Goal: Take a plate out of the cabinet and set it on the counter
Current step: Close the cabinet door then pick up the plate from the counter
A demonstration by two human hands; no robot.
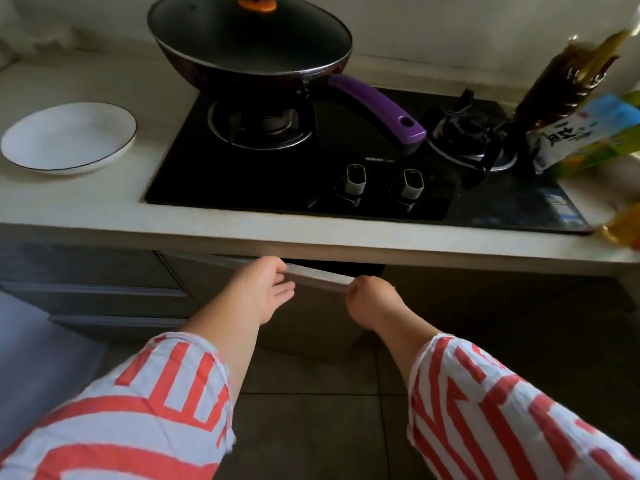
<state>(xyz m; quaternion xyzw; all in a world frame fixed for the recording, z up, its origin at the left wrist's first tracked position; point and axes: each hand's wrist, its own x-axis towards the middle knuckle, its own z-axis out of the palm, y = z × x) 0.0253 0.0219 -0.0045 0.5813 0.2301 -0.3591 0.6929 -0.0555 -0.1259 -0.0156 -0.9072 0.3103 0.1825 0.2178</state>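
A white plate [69,136] with a thin dark rim lies on the pale counter [79,202], left of the hob. Below the counter edge the grey cabinet door [311,317] stands partly ajar, its top edge [318,277] angled outward. My left hand [266,289] has its fingers curled over that top edge near the middle. At the edge's right end my right hand [367,299] pinches the corner. The cabinet's inside is dark and I cannot see what it holds.
A black gas hob [277,181] carries a lidded wok [249,39] with a purple handle [381,105]. Bottles and packets [581,126] crowd the right end. Grey drawer fronts [93,271] sit left of the door. Brown floor tiles [311,410] lie below.
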